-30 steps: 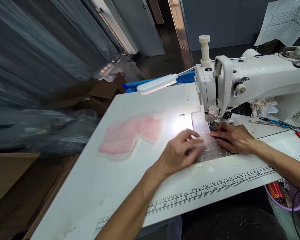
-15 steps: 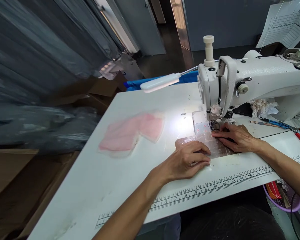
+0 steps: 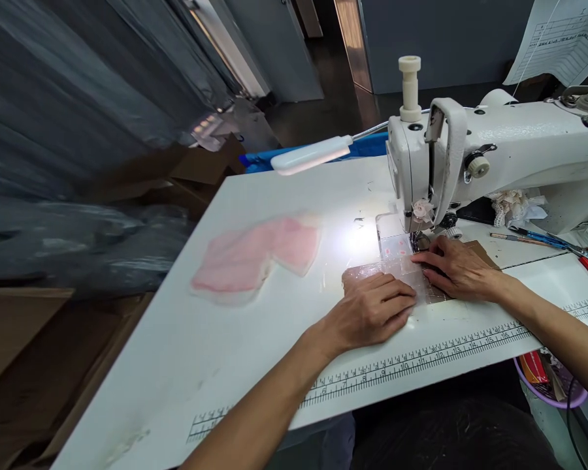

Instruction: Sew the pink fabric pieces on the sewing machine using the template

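Note:
A clear plastic sheet (image 3: 402, 267) lies on the table at the sewing machine's presser foot (image 3: 417, 241), with brownish material showing beneath it. My left hand (image 3: 372, 310) rests flat on the left part of the sheet, its fingers lightly bent and pointing right. On the right part, my right hand (image 3: 463, 269) presses down with fingers stretched toward the foot. A brown flat piece (image 3: 484, 253) sticks out behind my right hand. What lies under both palms is hidden.
The white sewing machine (image 3: 509, 140) stands at the right, its lamp (image 3: 311, 155) lit. Pink pieces in a clear sleeve (image 3: 238, 258) lie left. Scissors (image 3: 575, 248) are at the right. A printed ruler (image 3: 406, 364) runs along the front edge. A purple basket (image 3: 551, 398) stands below.
My left hand has shifted slightly right on the sheet, its fingers closer together. My right hand has moved a little left along with the sheet. The view has tilted slightly.

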`<move>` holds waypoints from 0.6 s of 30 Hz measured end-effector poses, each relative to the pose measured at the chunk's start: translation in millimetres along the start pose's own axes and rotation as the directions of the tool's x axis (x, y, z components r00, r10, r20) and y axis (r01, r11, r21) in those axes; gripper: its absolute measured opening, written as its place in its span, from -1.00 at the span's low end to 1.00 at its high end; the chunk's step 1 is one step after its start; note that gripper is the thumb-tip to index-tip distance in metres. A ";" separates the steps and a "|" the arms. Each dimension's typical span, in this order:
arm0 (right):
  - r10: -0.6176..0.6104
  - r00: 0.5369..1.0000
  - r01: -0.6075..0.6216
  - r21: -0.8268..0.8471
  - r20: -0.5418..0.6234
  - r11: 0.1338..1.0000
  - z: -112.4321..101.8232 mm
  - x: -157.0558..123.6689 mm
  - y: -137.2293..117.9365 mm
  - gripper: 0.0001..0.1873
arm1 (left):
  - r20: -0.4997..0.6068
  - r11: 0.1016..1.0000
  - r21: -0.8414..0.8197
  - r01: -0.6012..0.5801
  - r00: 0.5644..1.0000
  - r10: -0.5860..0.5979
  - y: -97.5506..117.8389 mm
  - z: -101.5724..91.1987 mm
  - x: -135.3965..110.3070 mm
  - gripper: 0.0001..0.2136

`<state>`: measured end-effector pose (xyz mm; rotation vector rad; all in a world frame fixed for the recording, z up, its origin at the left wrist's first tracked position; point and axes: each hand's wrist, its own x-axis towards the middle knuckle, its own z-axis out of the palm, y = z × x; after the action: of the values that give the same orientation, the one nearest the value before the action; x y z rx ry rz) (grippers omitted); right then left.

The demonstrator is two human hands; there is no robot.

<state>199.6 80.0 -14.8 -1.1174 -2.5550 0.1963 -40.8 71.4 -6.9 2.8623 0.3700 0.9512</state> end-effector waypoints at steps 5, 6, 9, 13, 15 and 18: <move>-0.075 0.995 0.083 0.143 -0.064 0.986 -0.8 -9.5 10.3 -0.61 | -0.035 1.000 0.019 0.003 0.999 -0.002 -1.1 2.0 -0.1 -0.89; -0.084 0.994 0.094 0.143 -0.071 0.985 -0.4 -10.2 11.3 -0.61 | -0.040 1.000 0.018 0.002 0.999 -0.001 -1.3 2.0 -0.3 -0.89; -0.100 0.991 0.111 0.129 -0.089 0.985 0.8 -9.9 11.6 -0.60 | -0.051 1.000 0.013 0.000 0.999 0.000 -1.7 1.7 -0.6 -0.90; -0.101 0.990 0.113 0.128 -0.093 0.985 0.7 -9.2 10.6 -0.59 | -0.043 1.000 0.001 0.005 0.999 -0.005 -1.6 1.7 -0.4 -0.89; -0.097 0.991 0.107 0.122 -0.089 0.987 0.4 -9.5 10.4 -0.59 | -0.036 1.000 -0.005 0.004 0.999 -0.004 -1.4 2.0 0.0 -0.89; -0.101 0.991 0.111 0.122 -0.089 0.986 0.5 -9.9 10.0 -0.59 | -0.016 1.000 0.000 0.002 1.000 -0.002 -1.1 2.7 0.4 -0.89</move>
<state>212.5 79.5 -20.4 -0.9212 -2.4824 0.2753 -39.1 72.5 -9.0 2.8550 0.3741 0.9745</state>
